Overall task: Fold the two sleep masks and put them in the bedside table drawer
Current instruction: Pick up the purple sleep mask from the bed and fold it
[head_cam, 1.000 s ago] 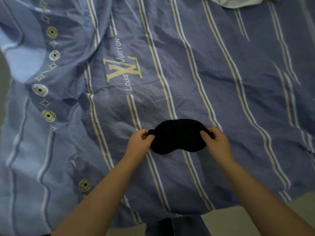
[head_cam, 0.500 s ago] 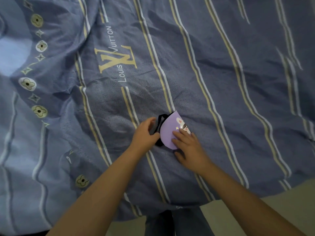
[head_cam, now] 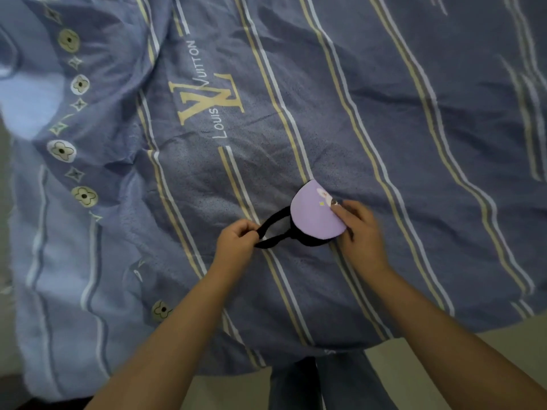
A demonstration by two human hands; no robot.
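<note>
A blue-grey bed cover (head_cam: 370,119) with yellow and white stripes and a gold printed logo spreads under my arms. On it, near the closer edge, lies a lilac fabric sleep mask (head_cam: 313,213), folded in half, its dark underside showing along the lower rim. My right hand (head_cam: 359,229) pinches the mask's right edge with curled fingers. My left hand (head_cam: 236,242) grips the looped end of its black elastic strap (head_cam: 273,221), drawn out leftward.
</note>
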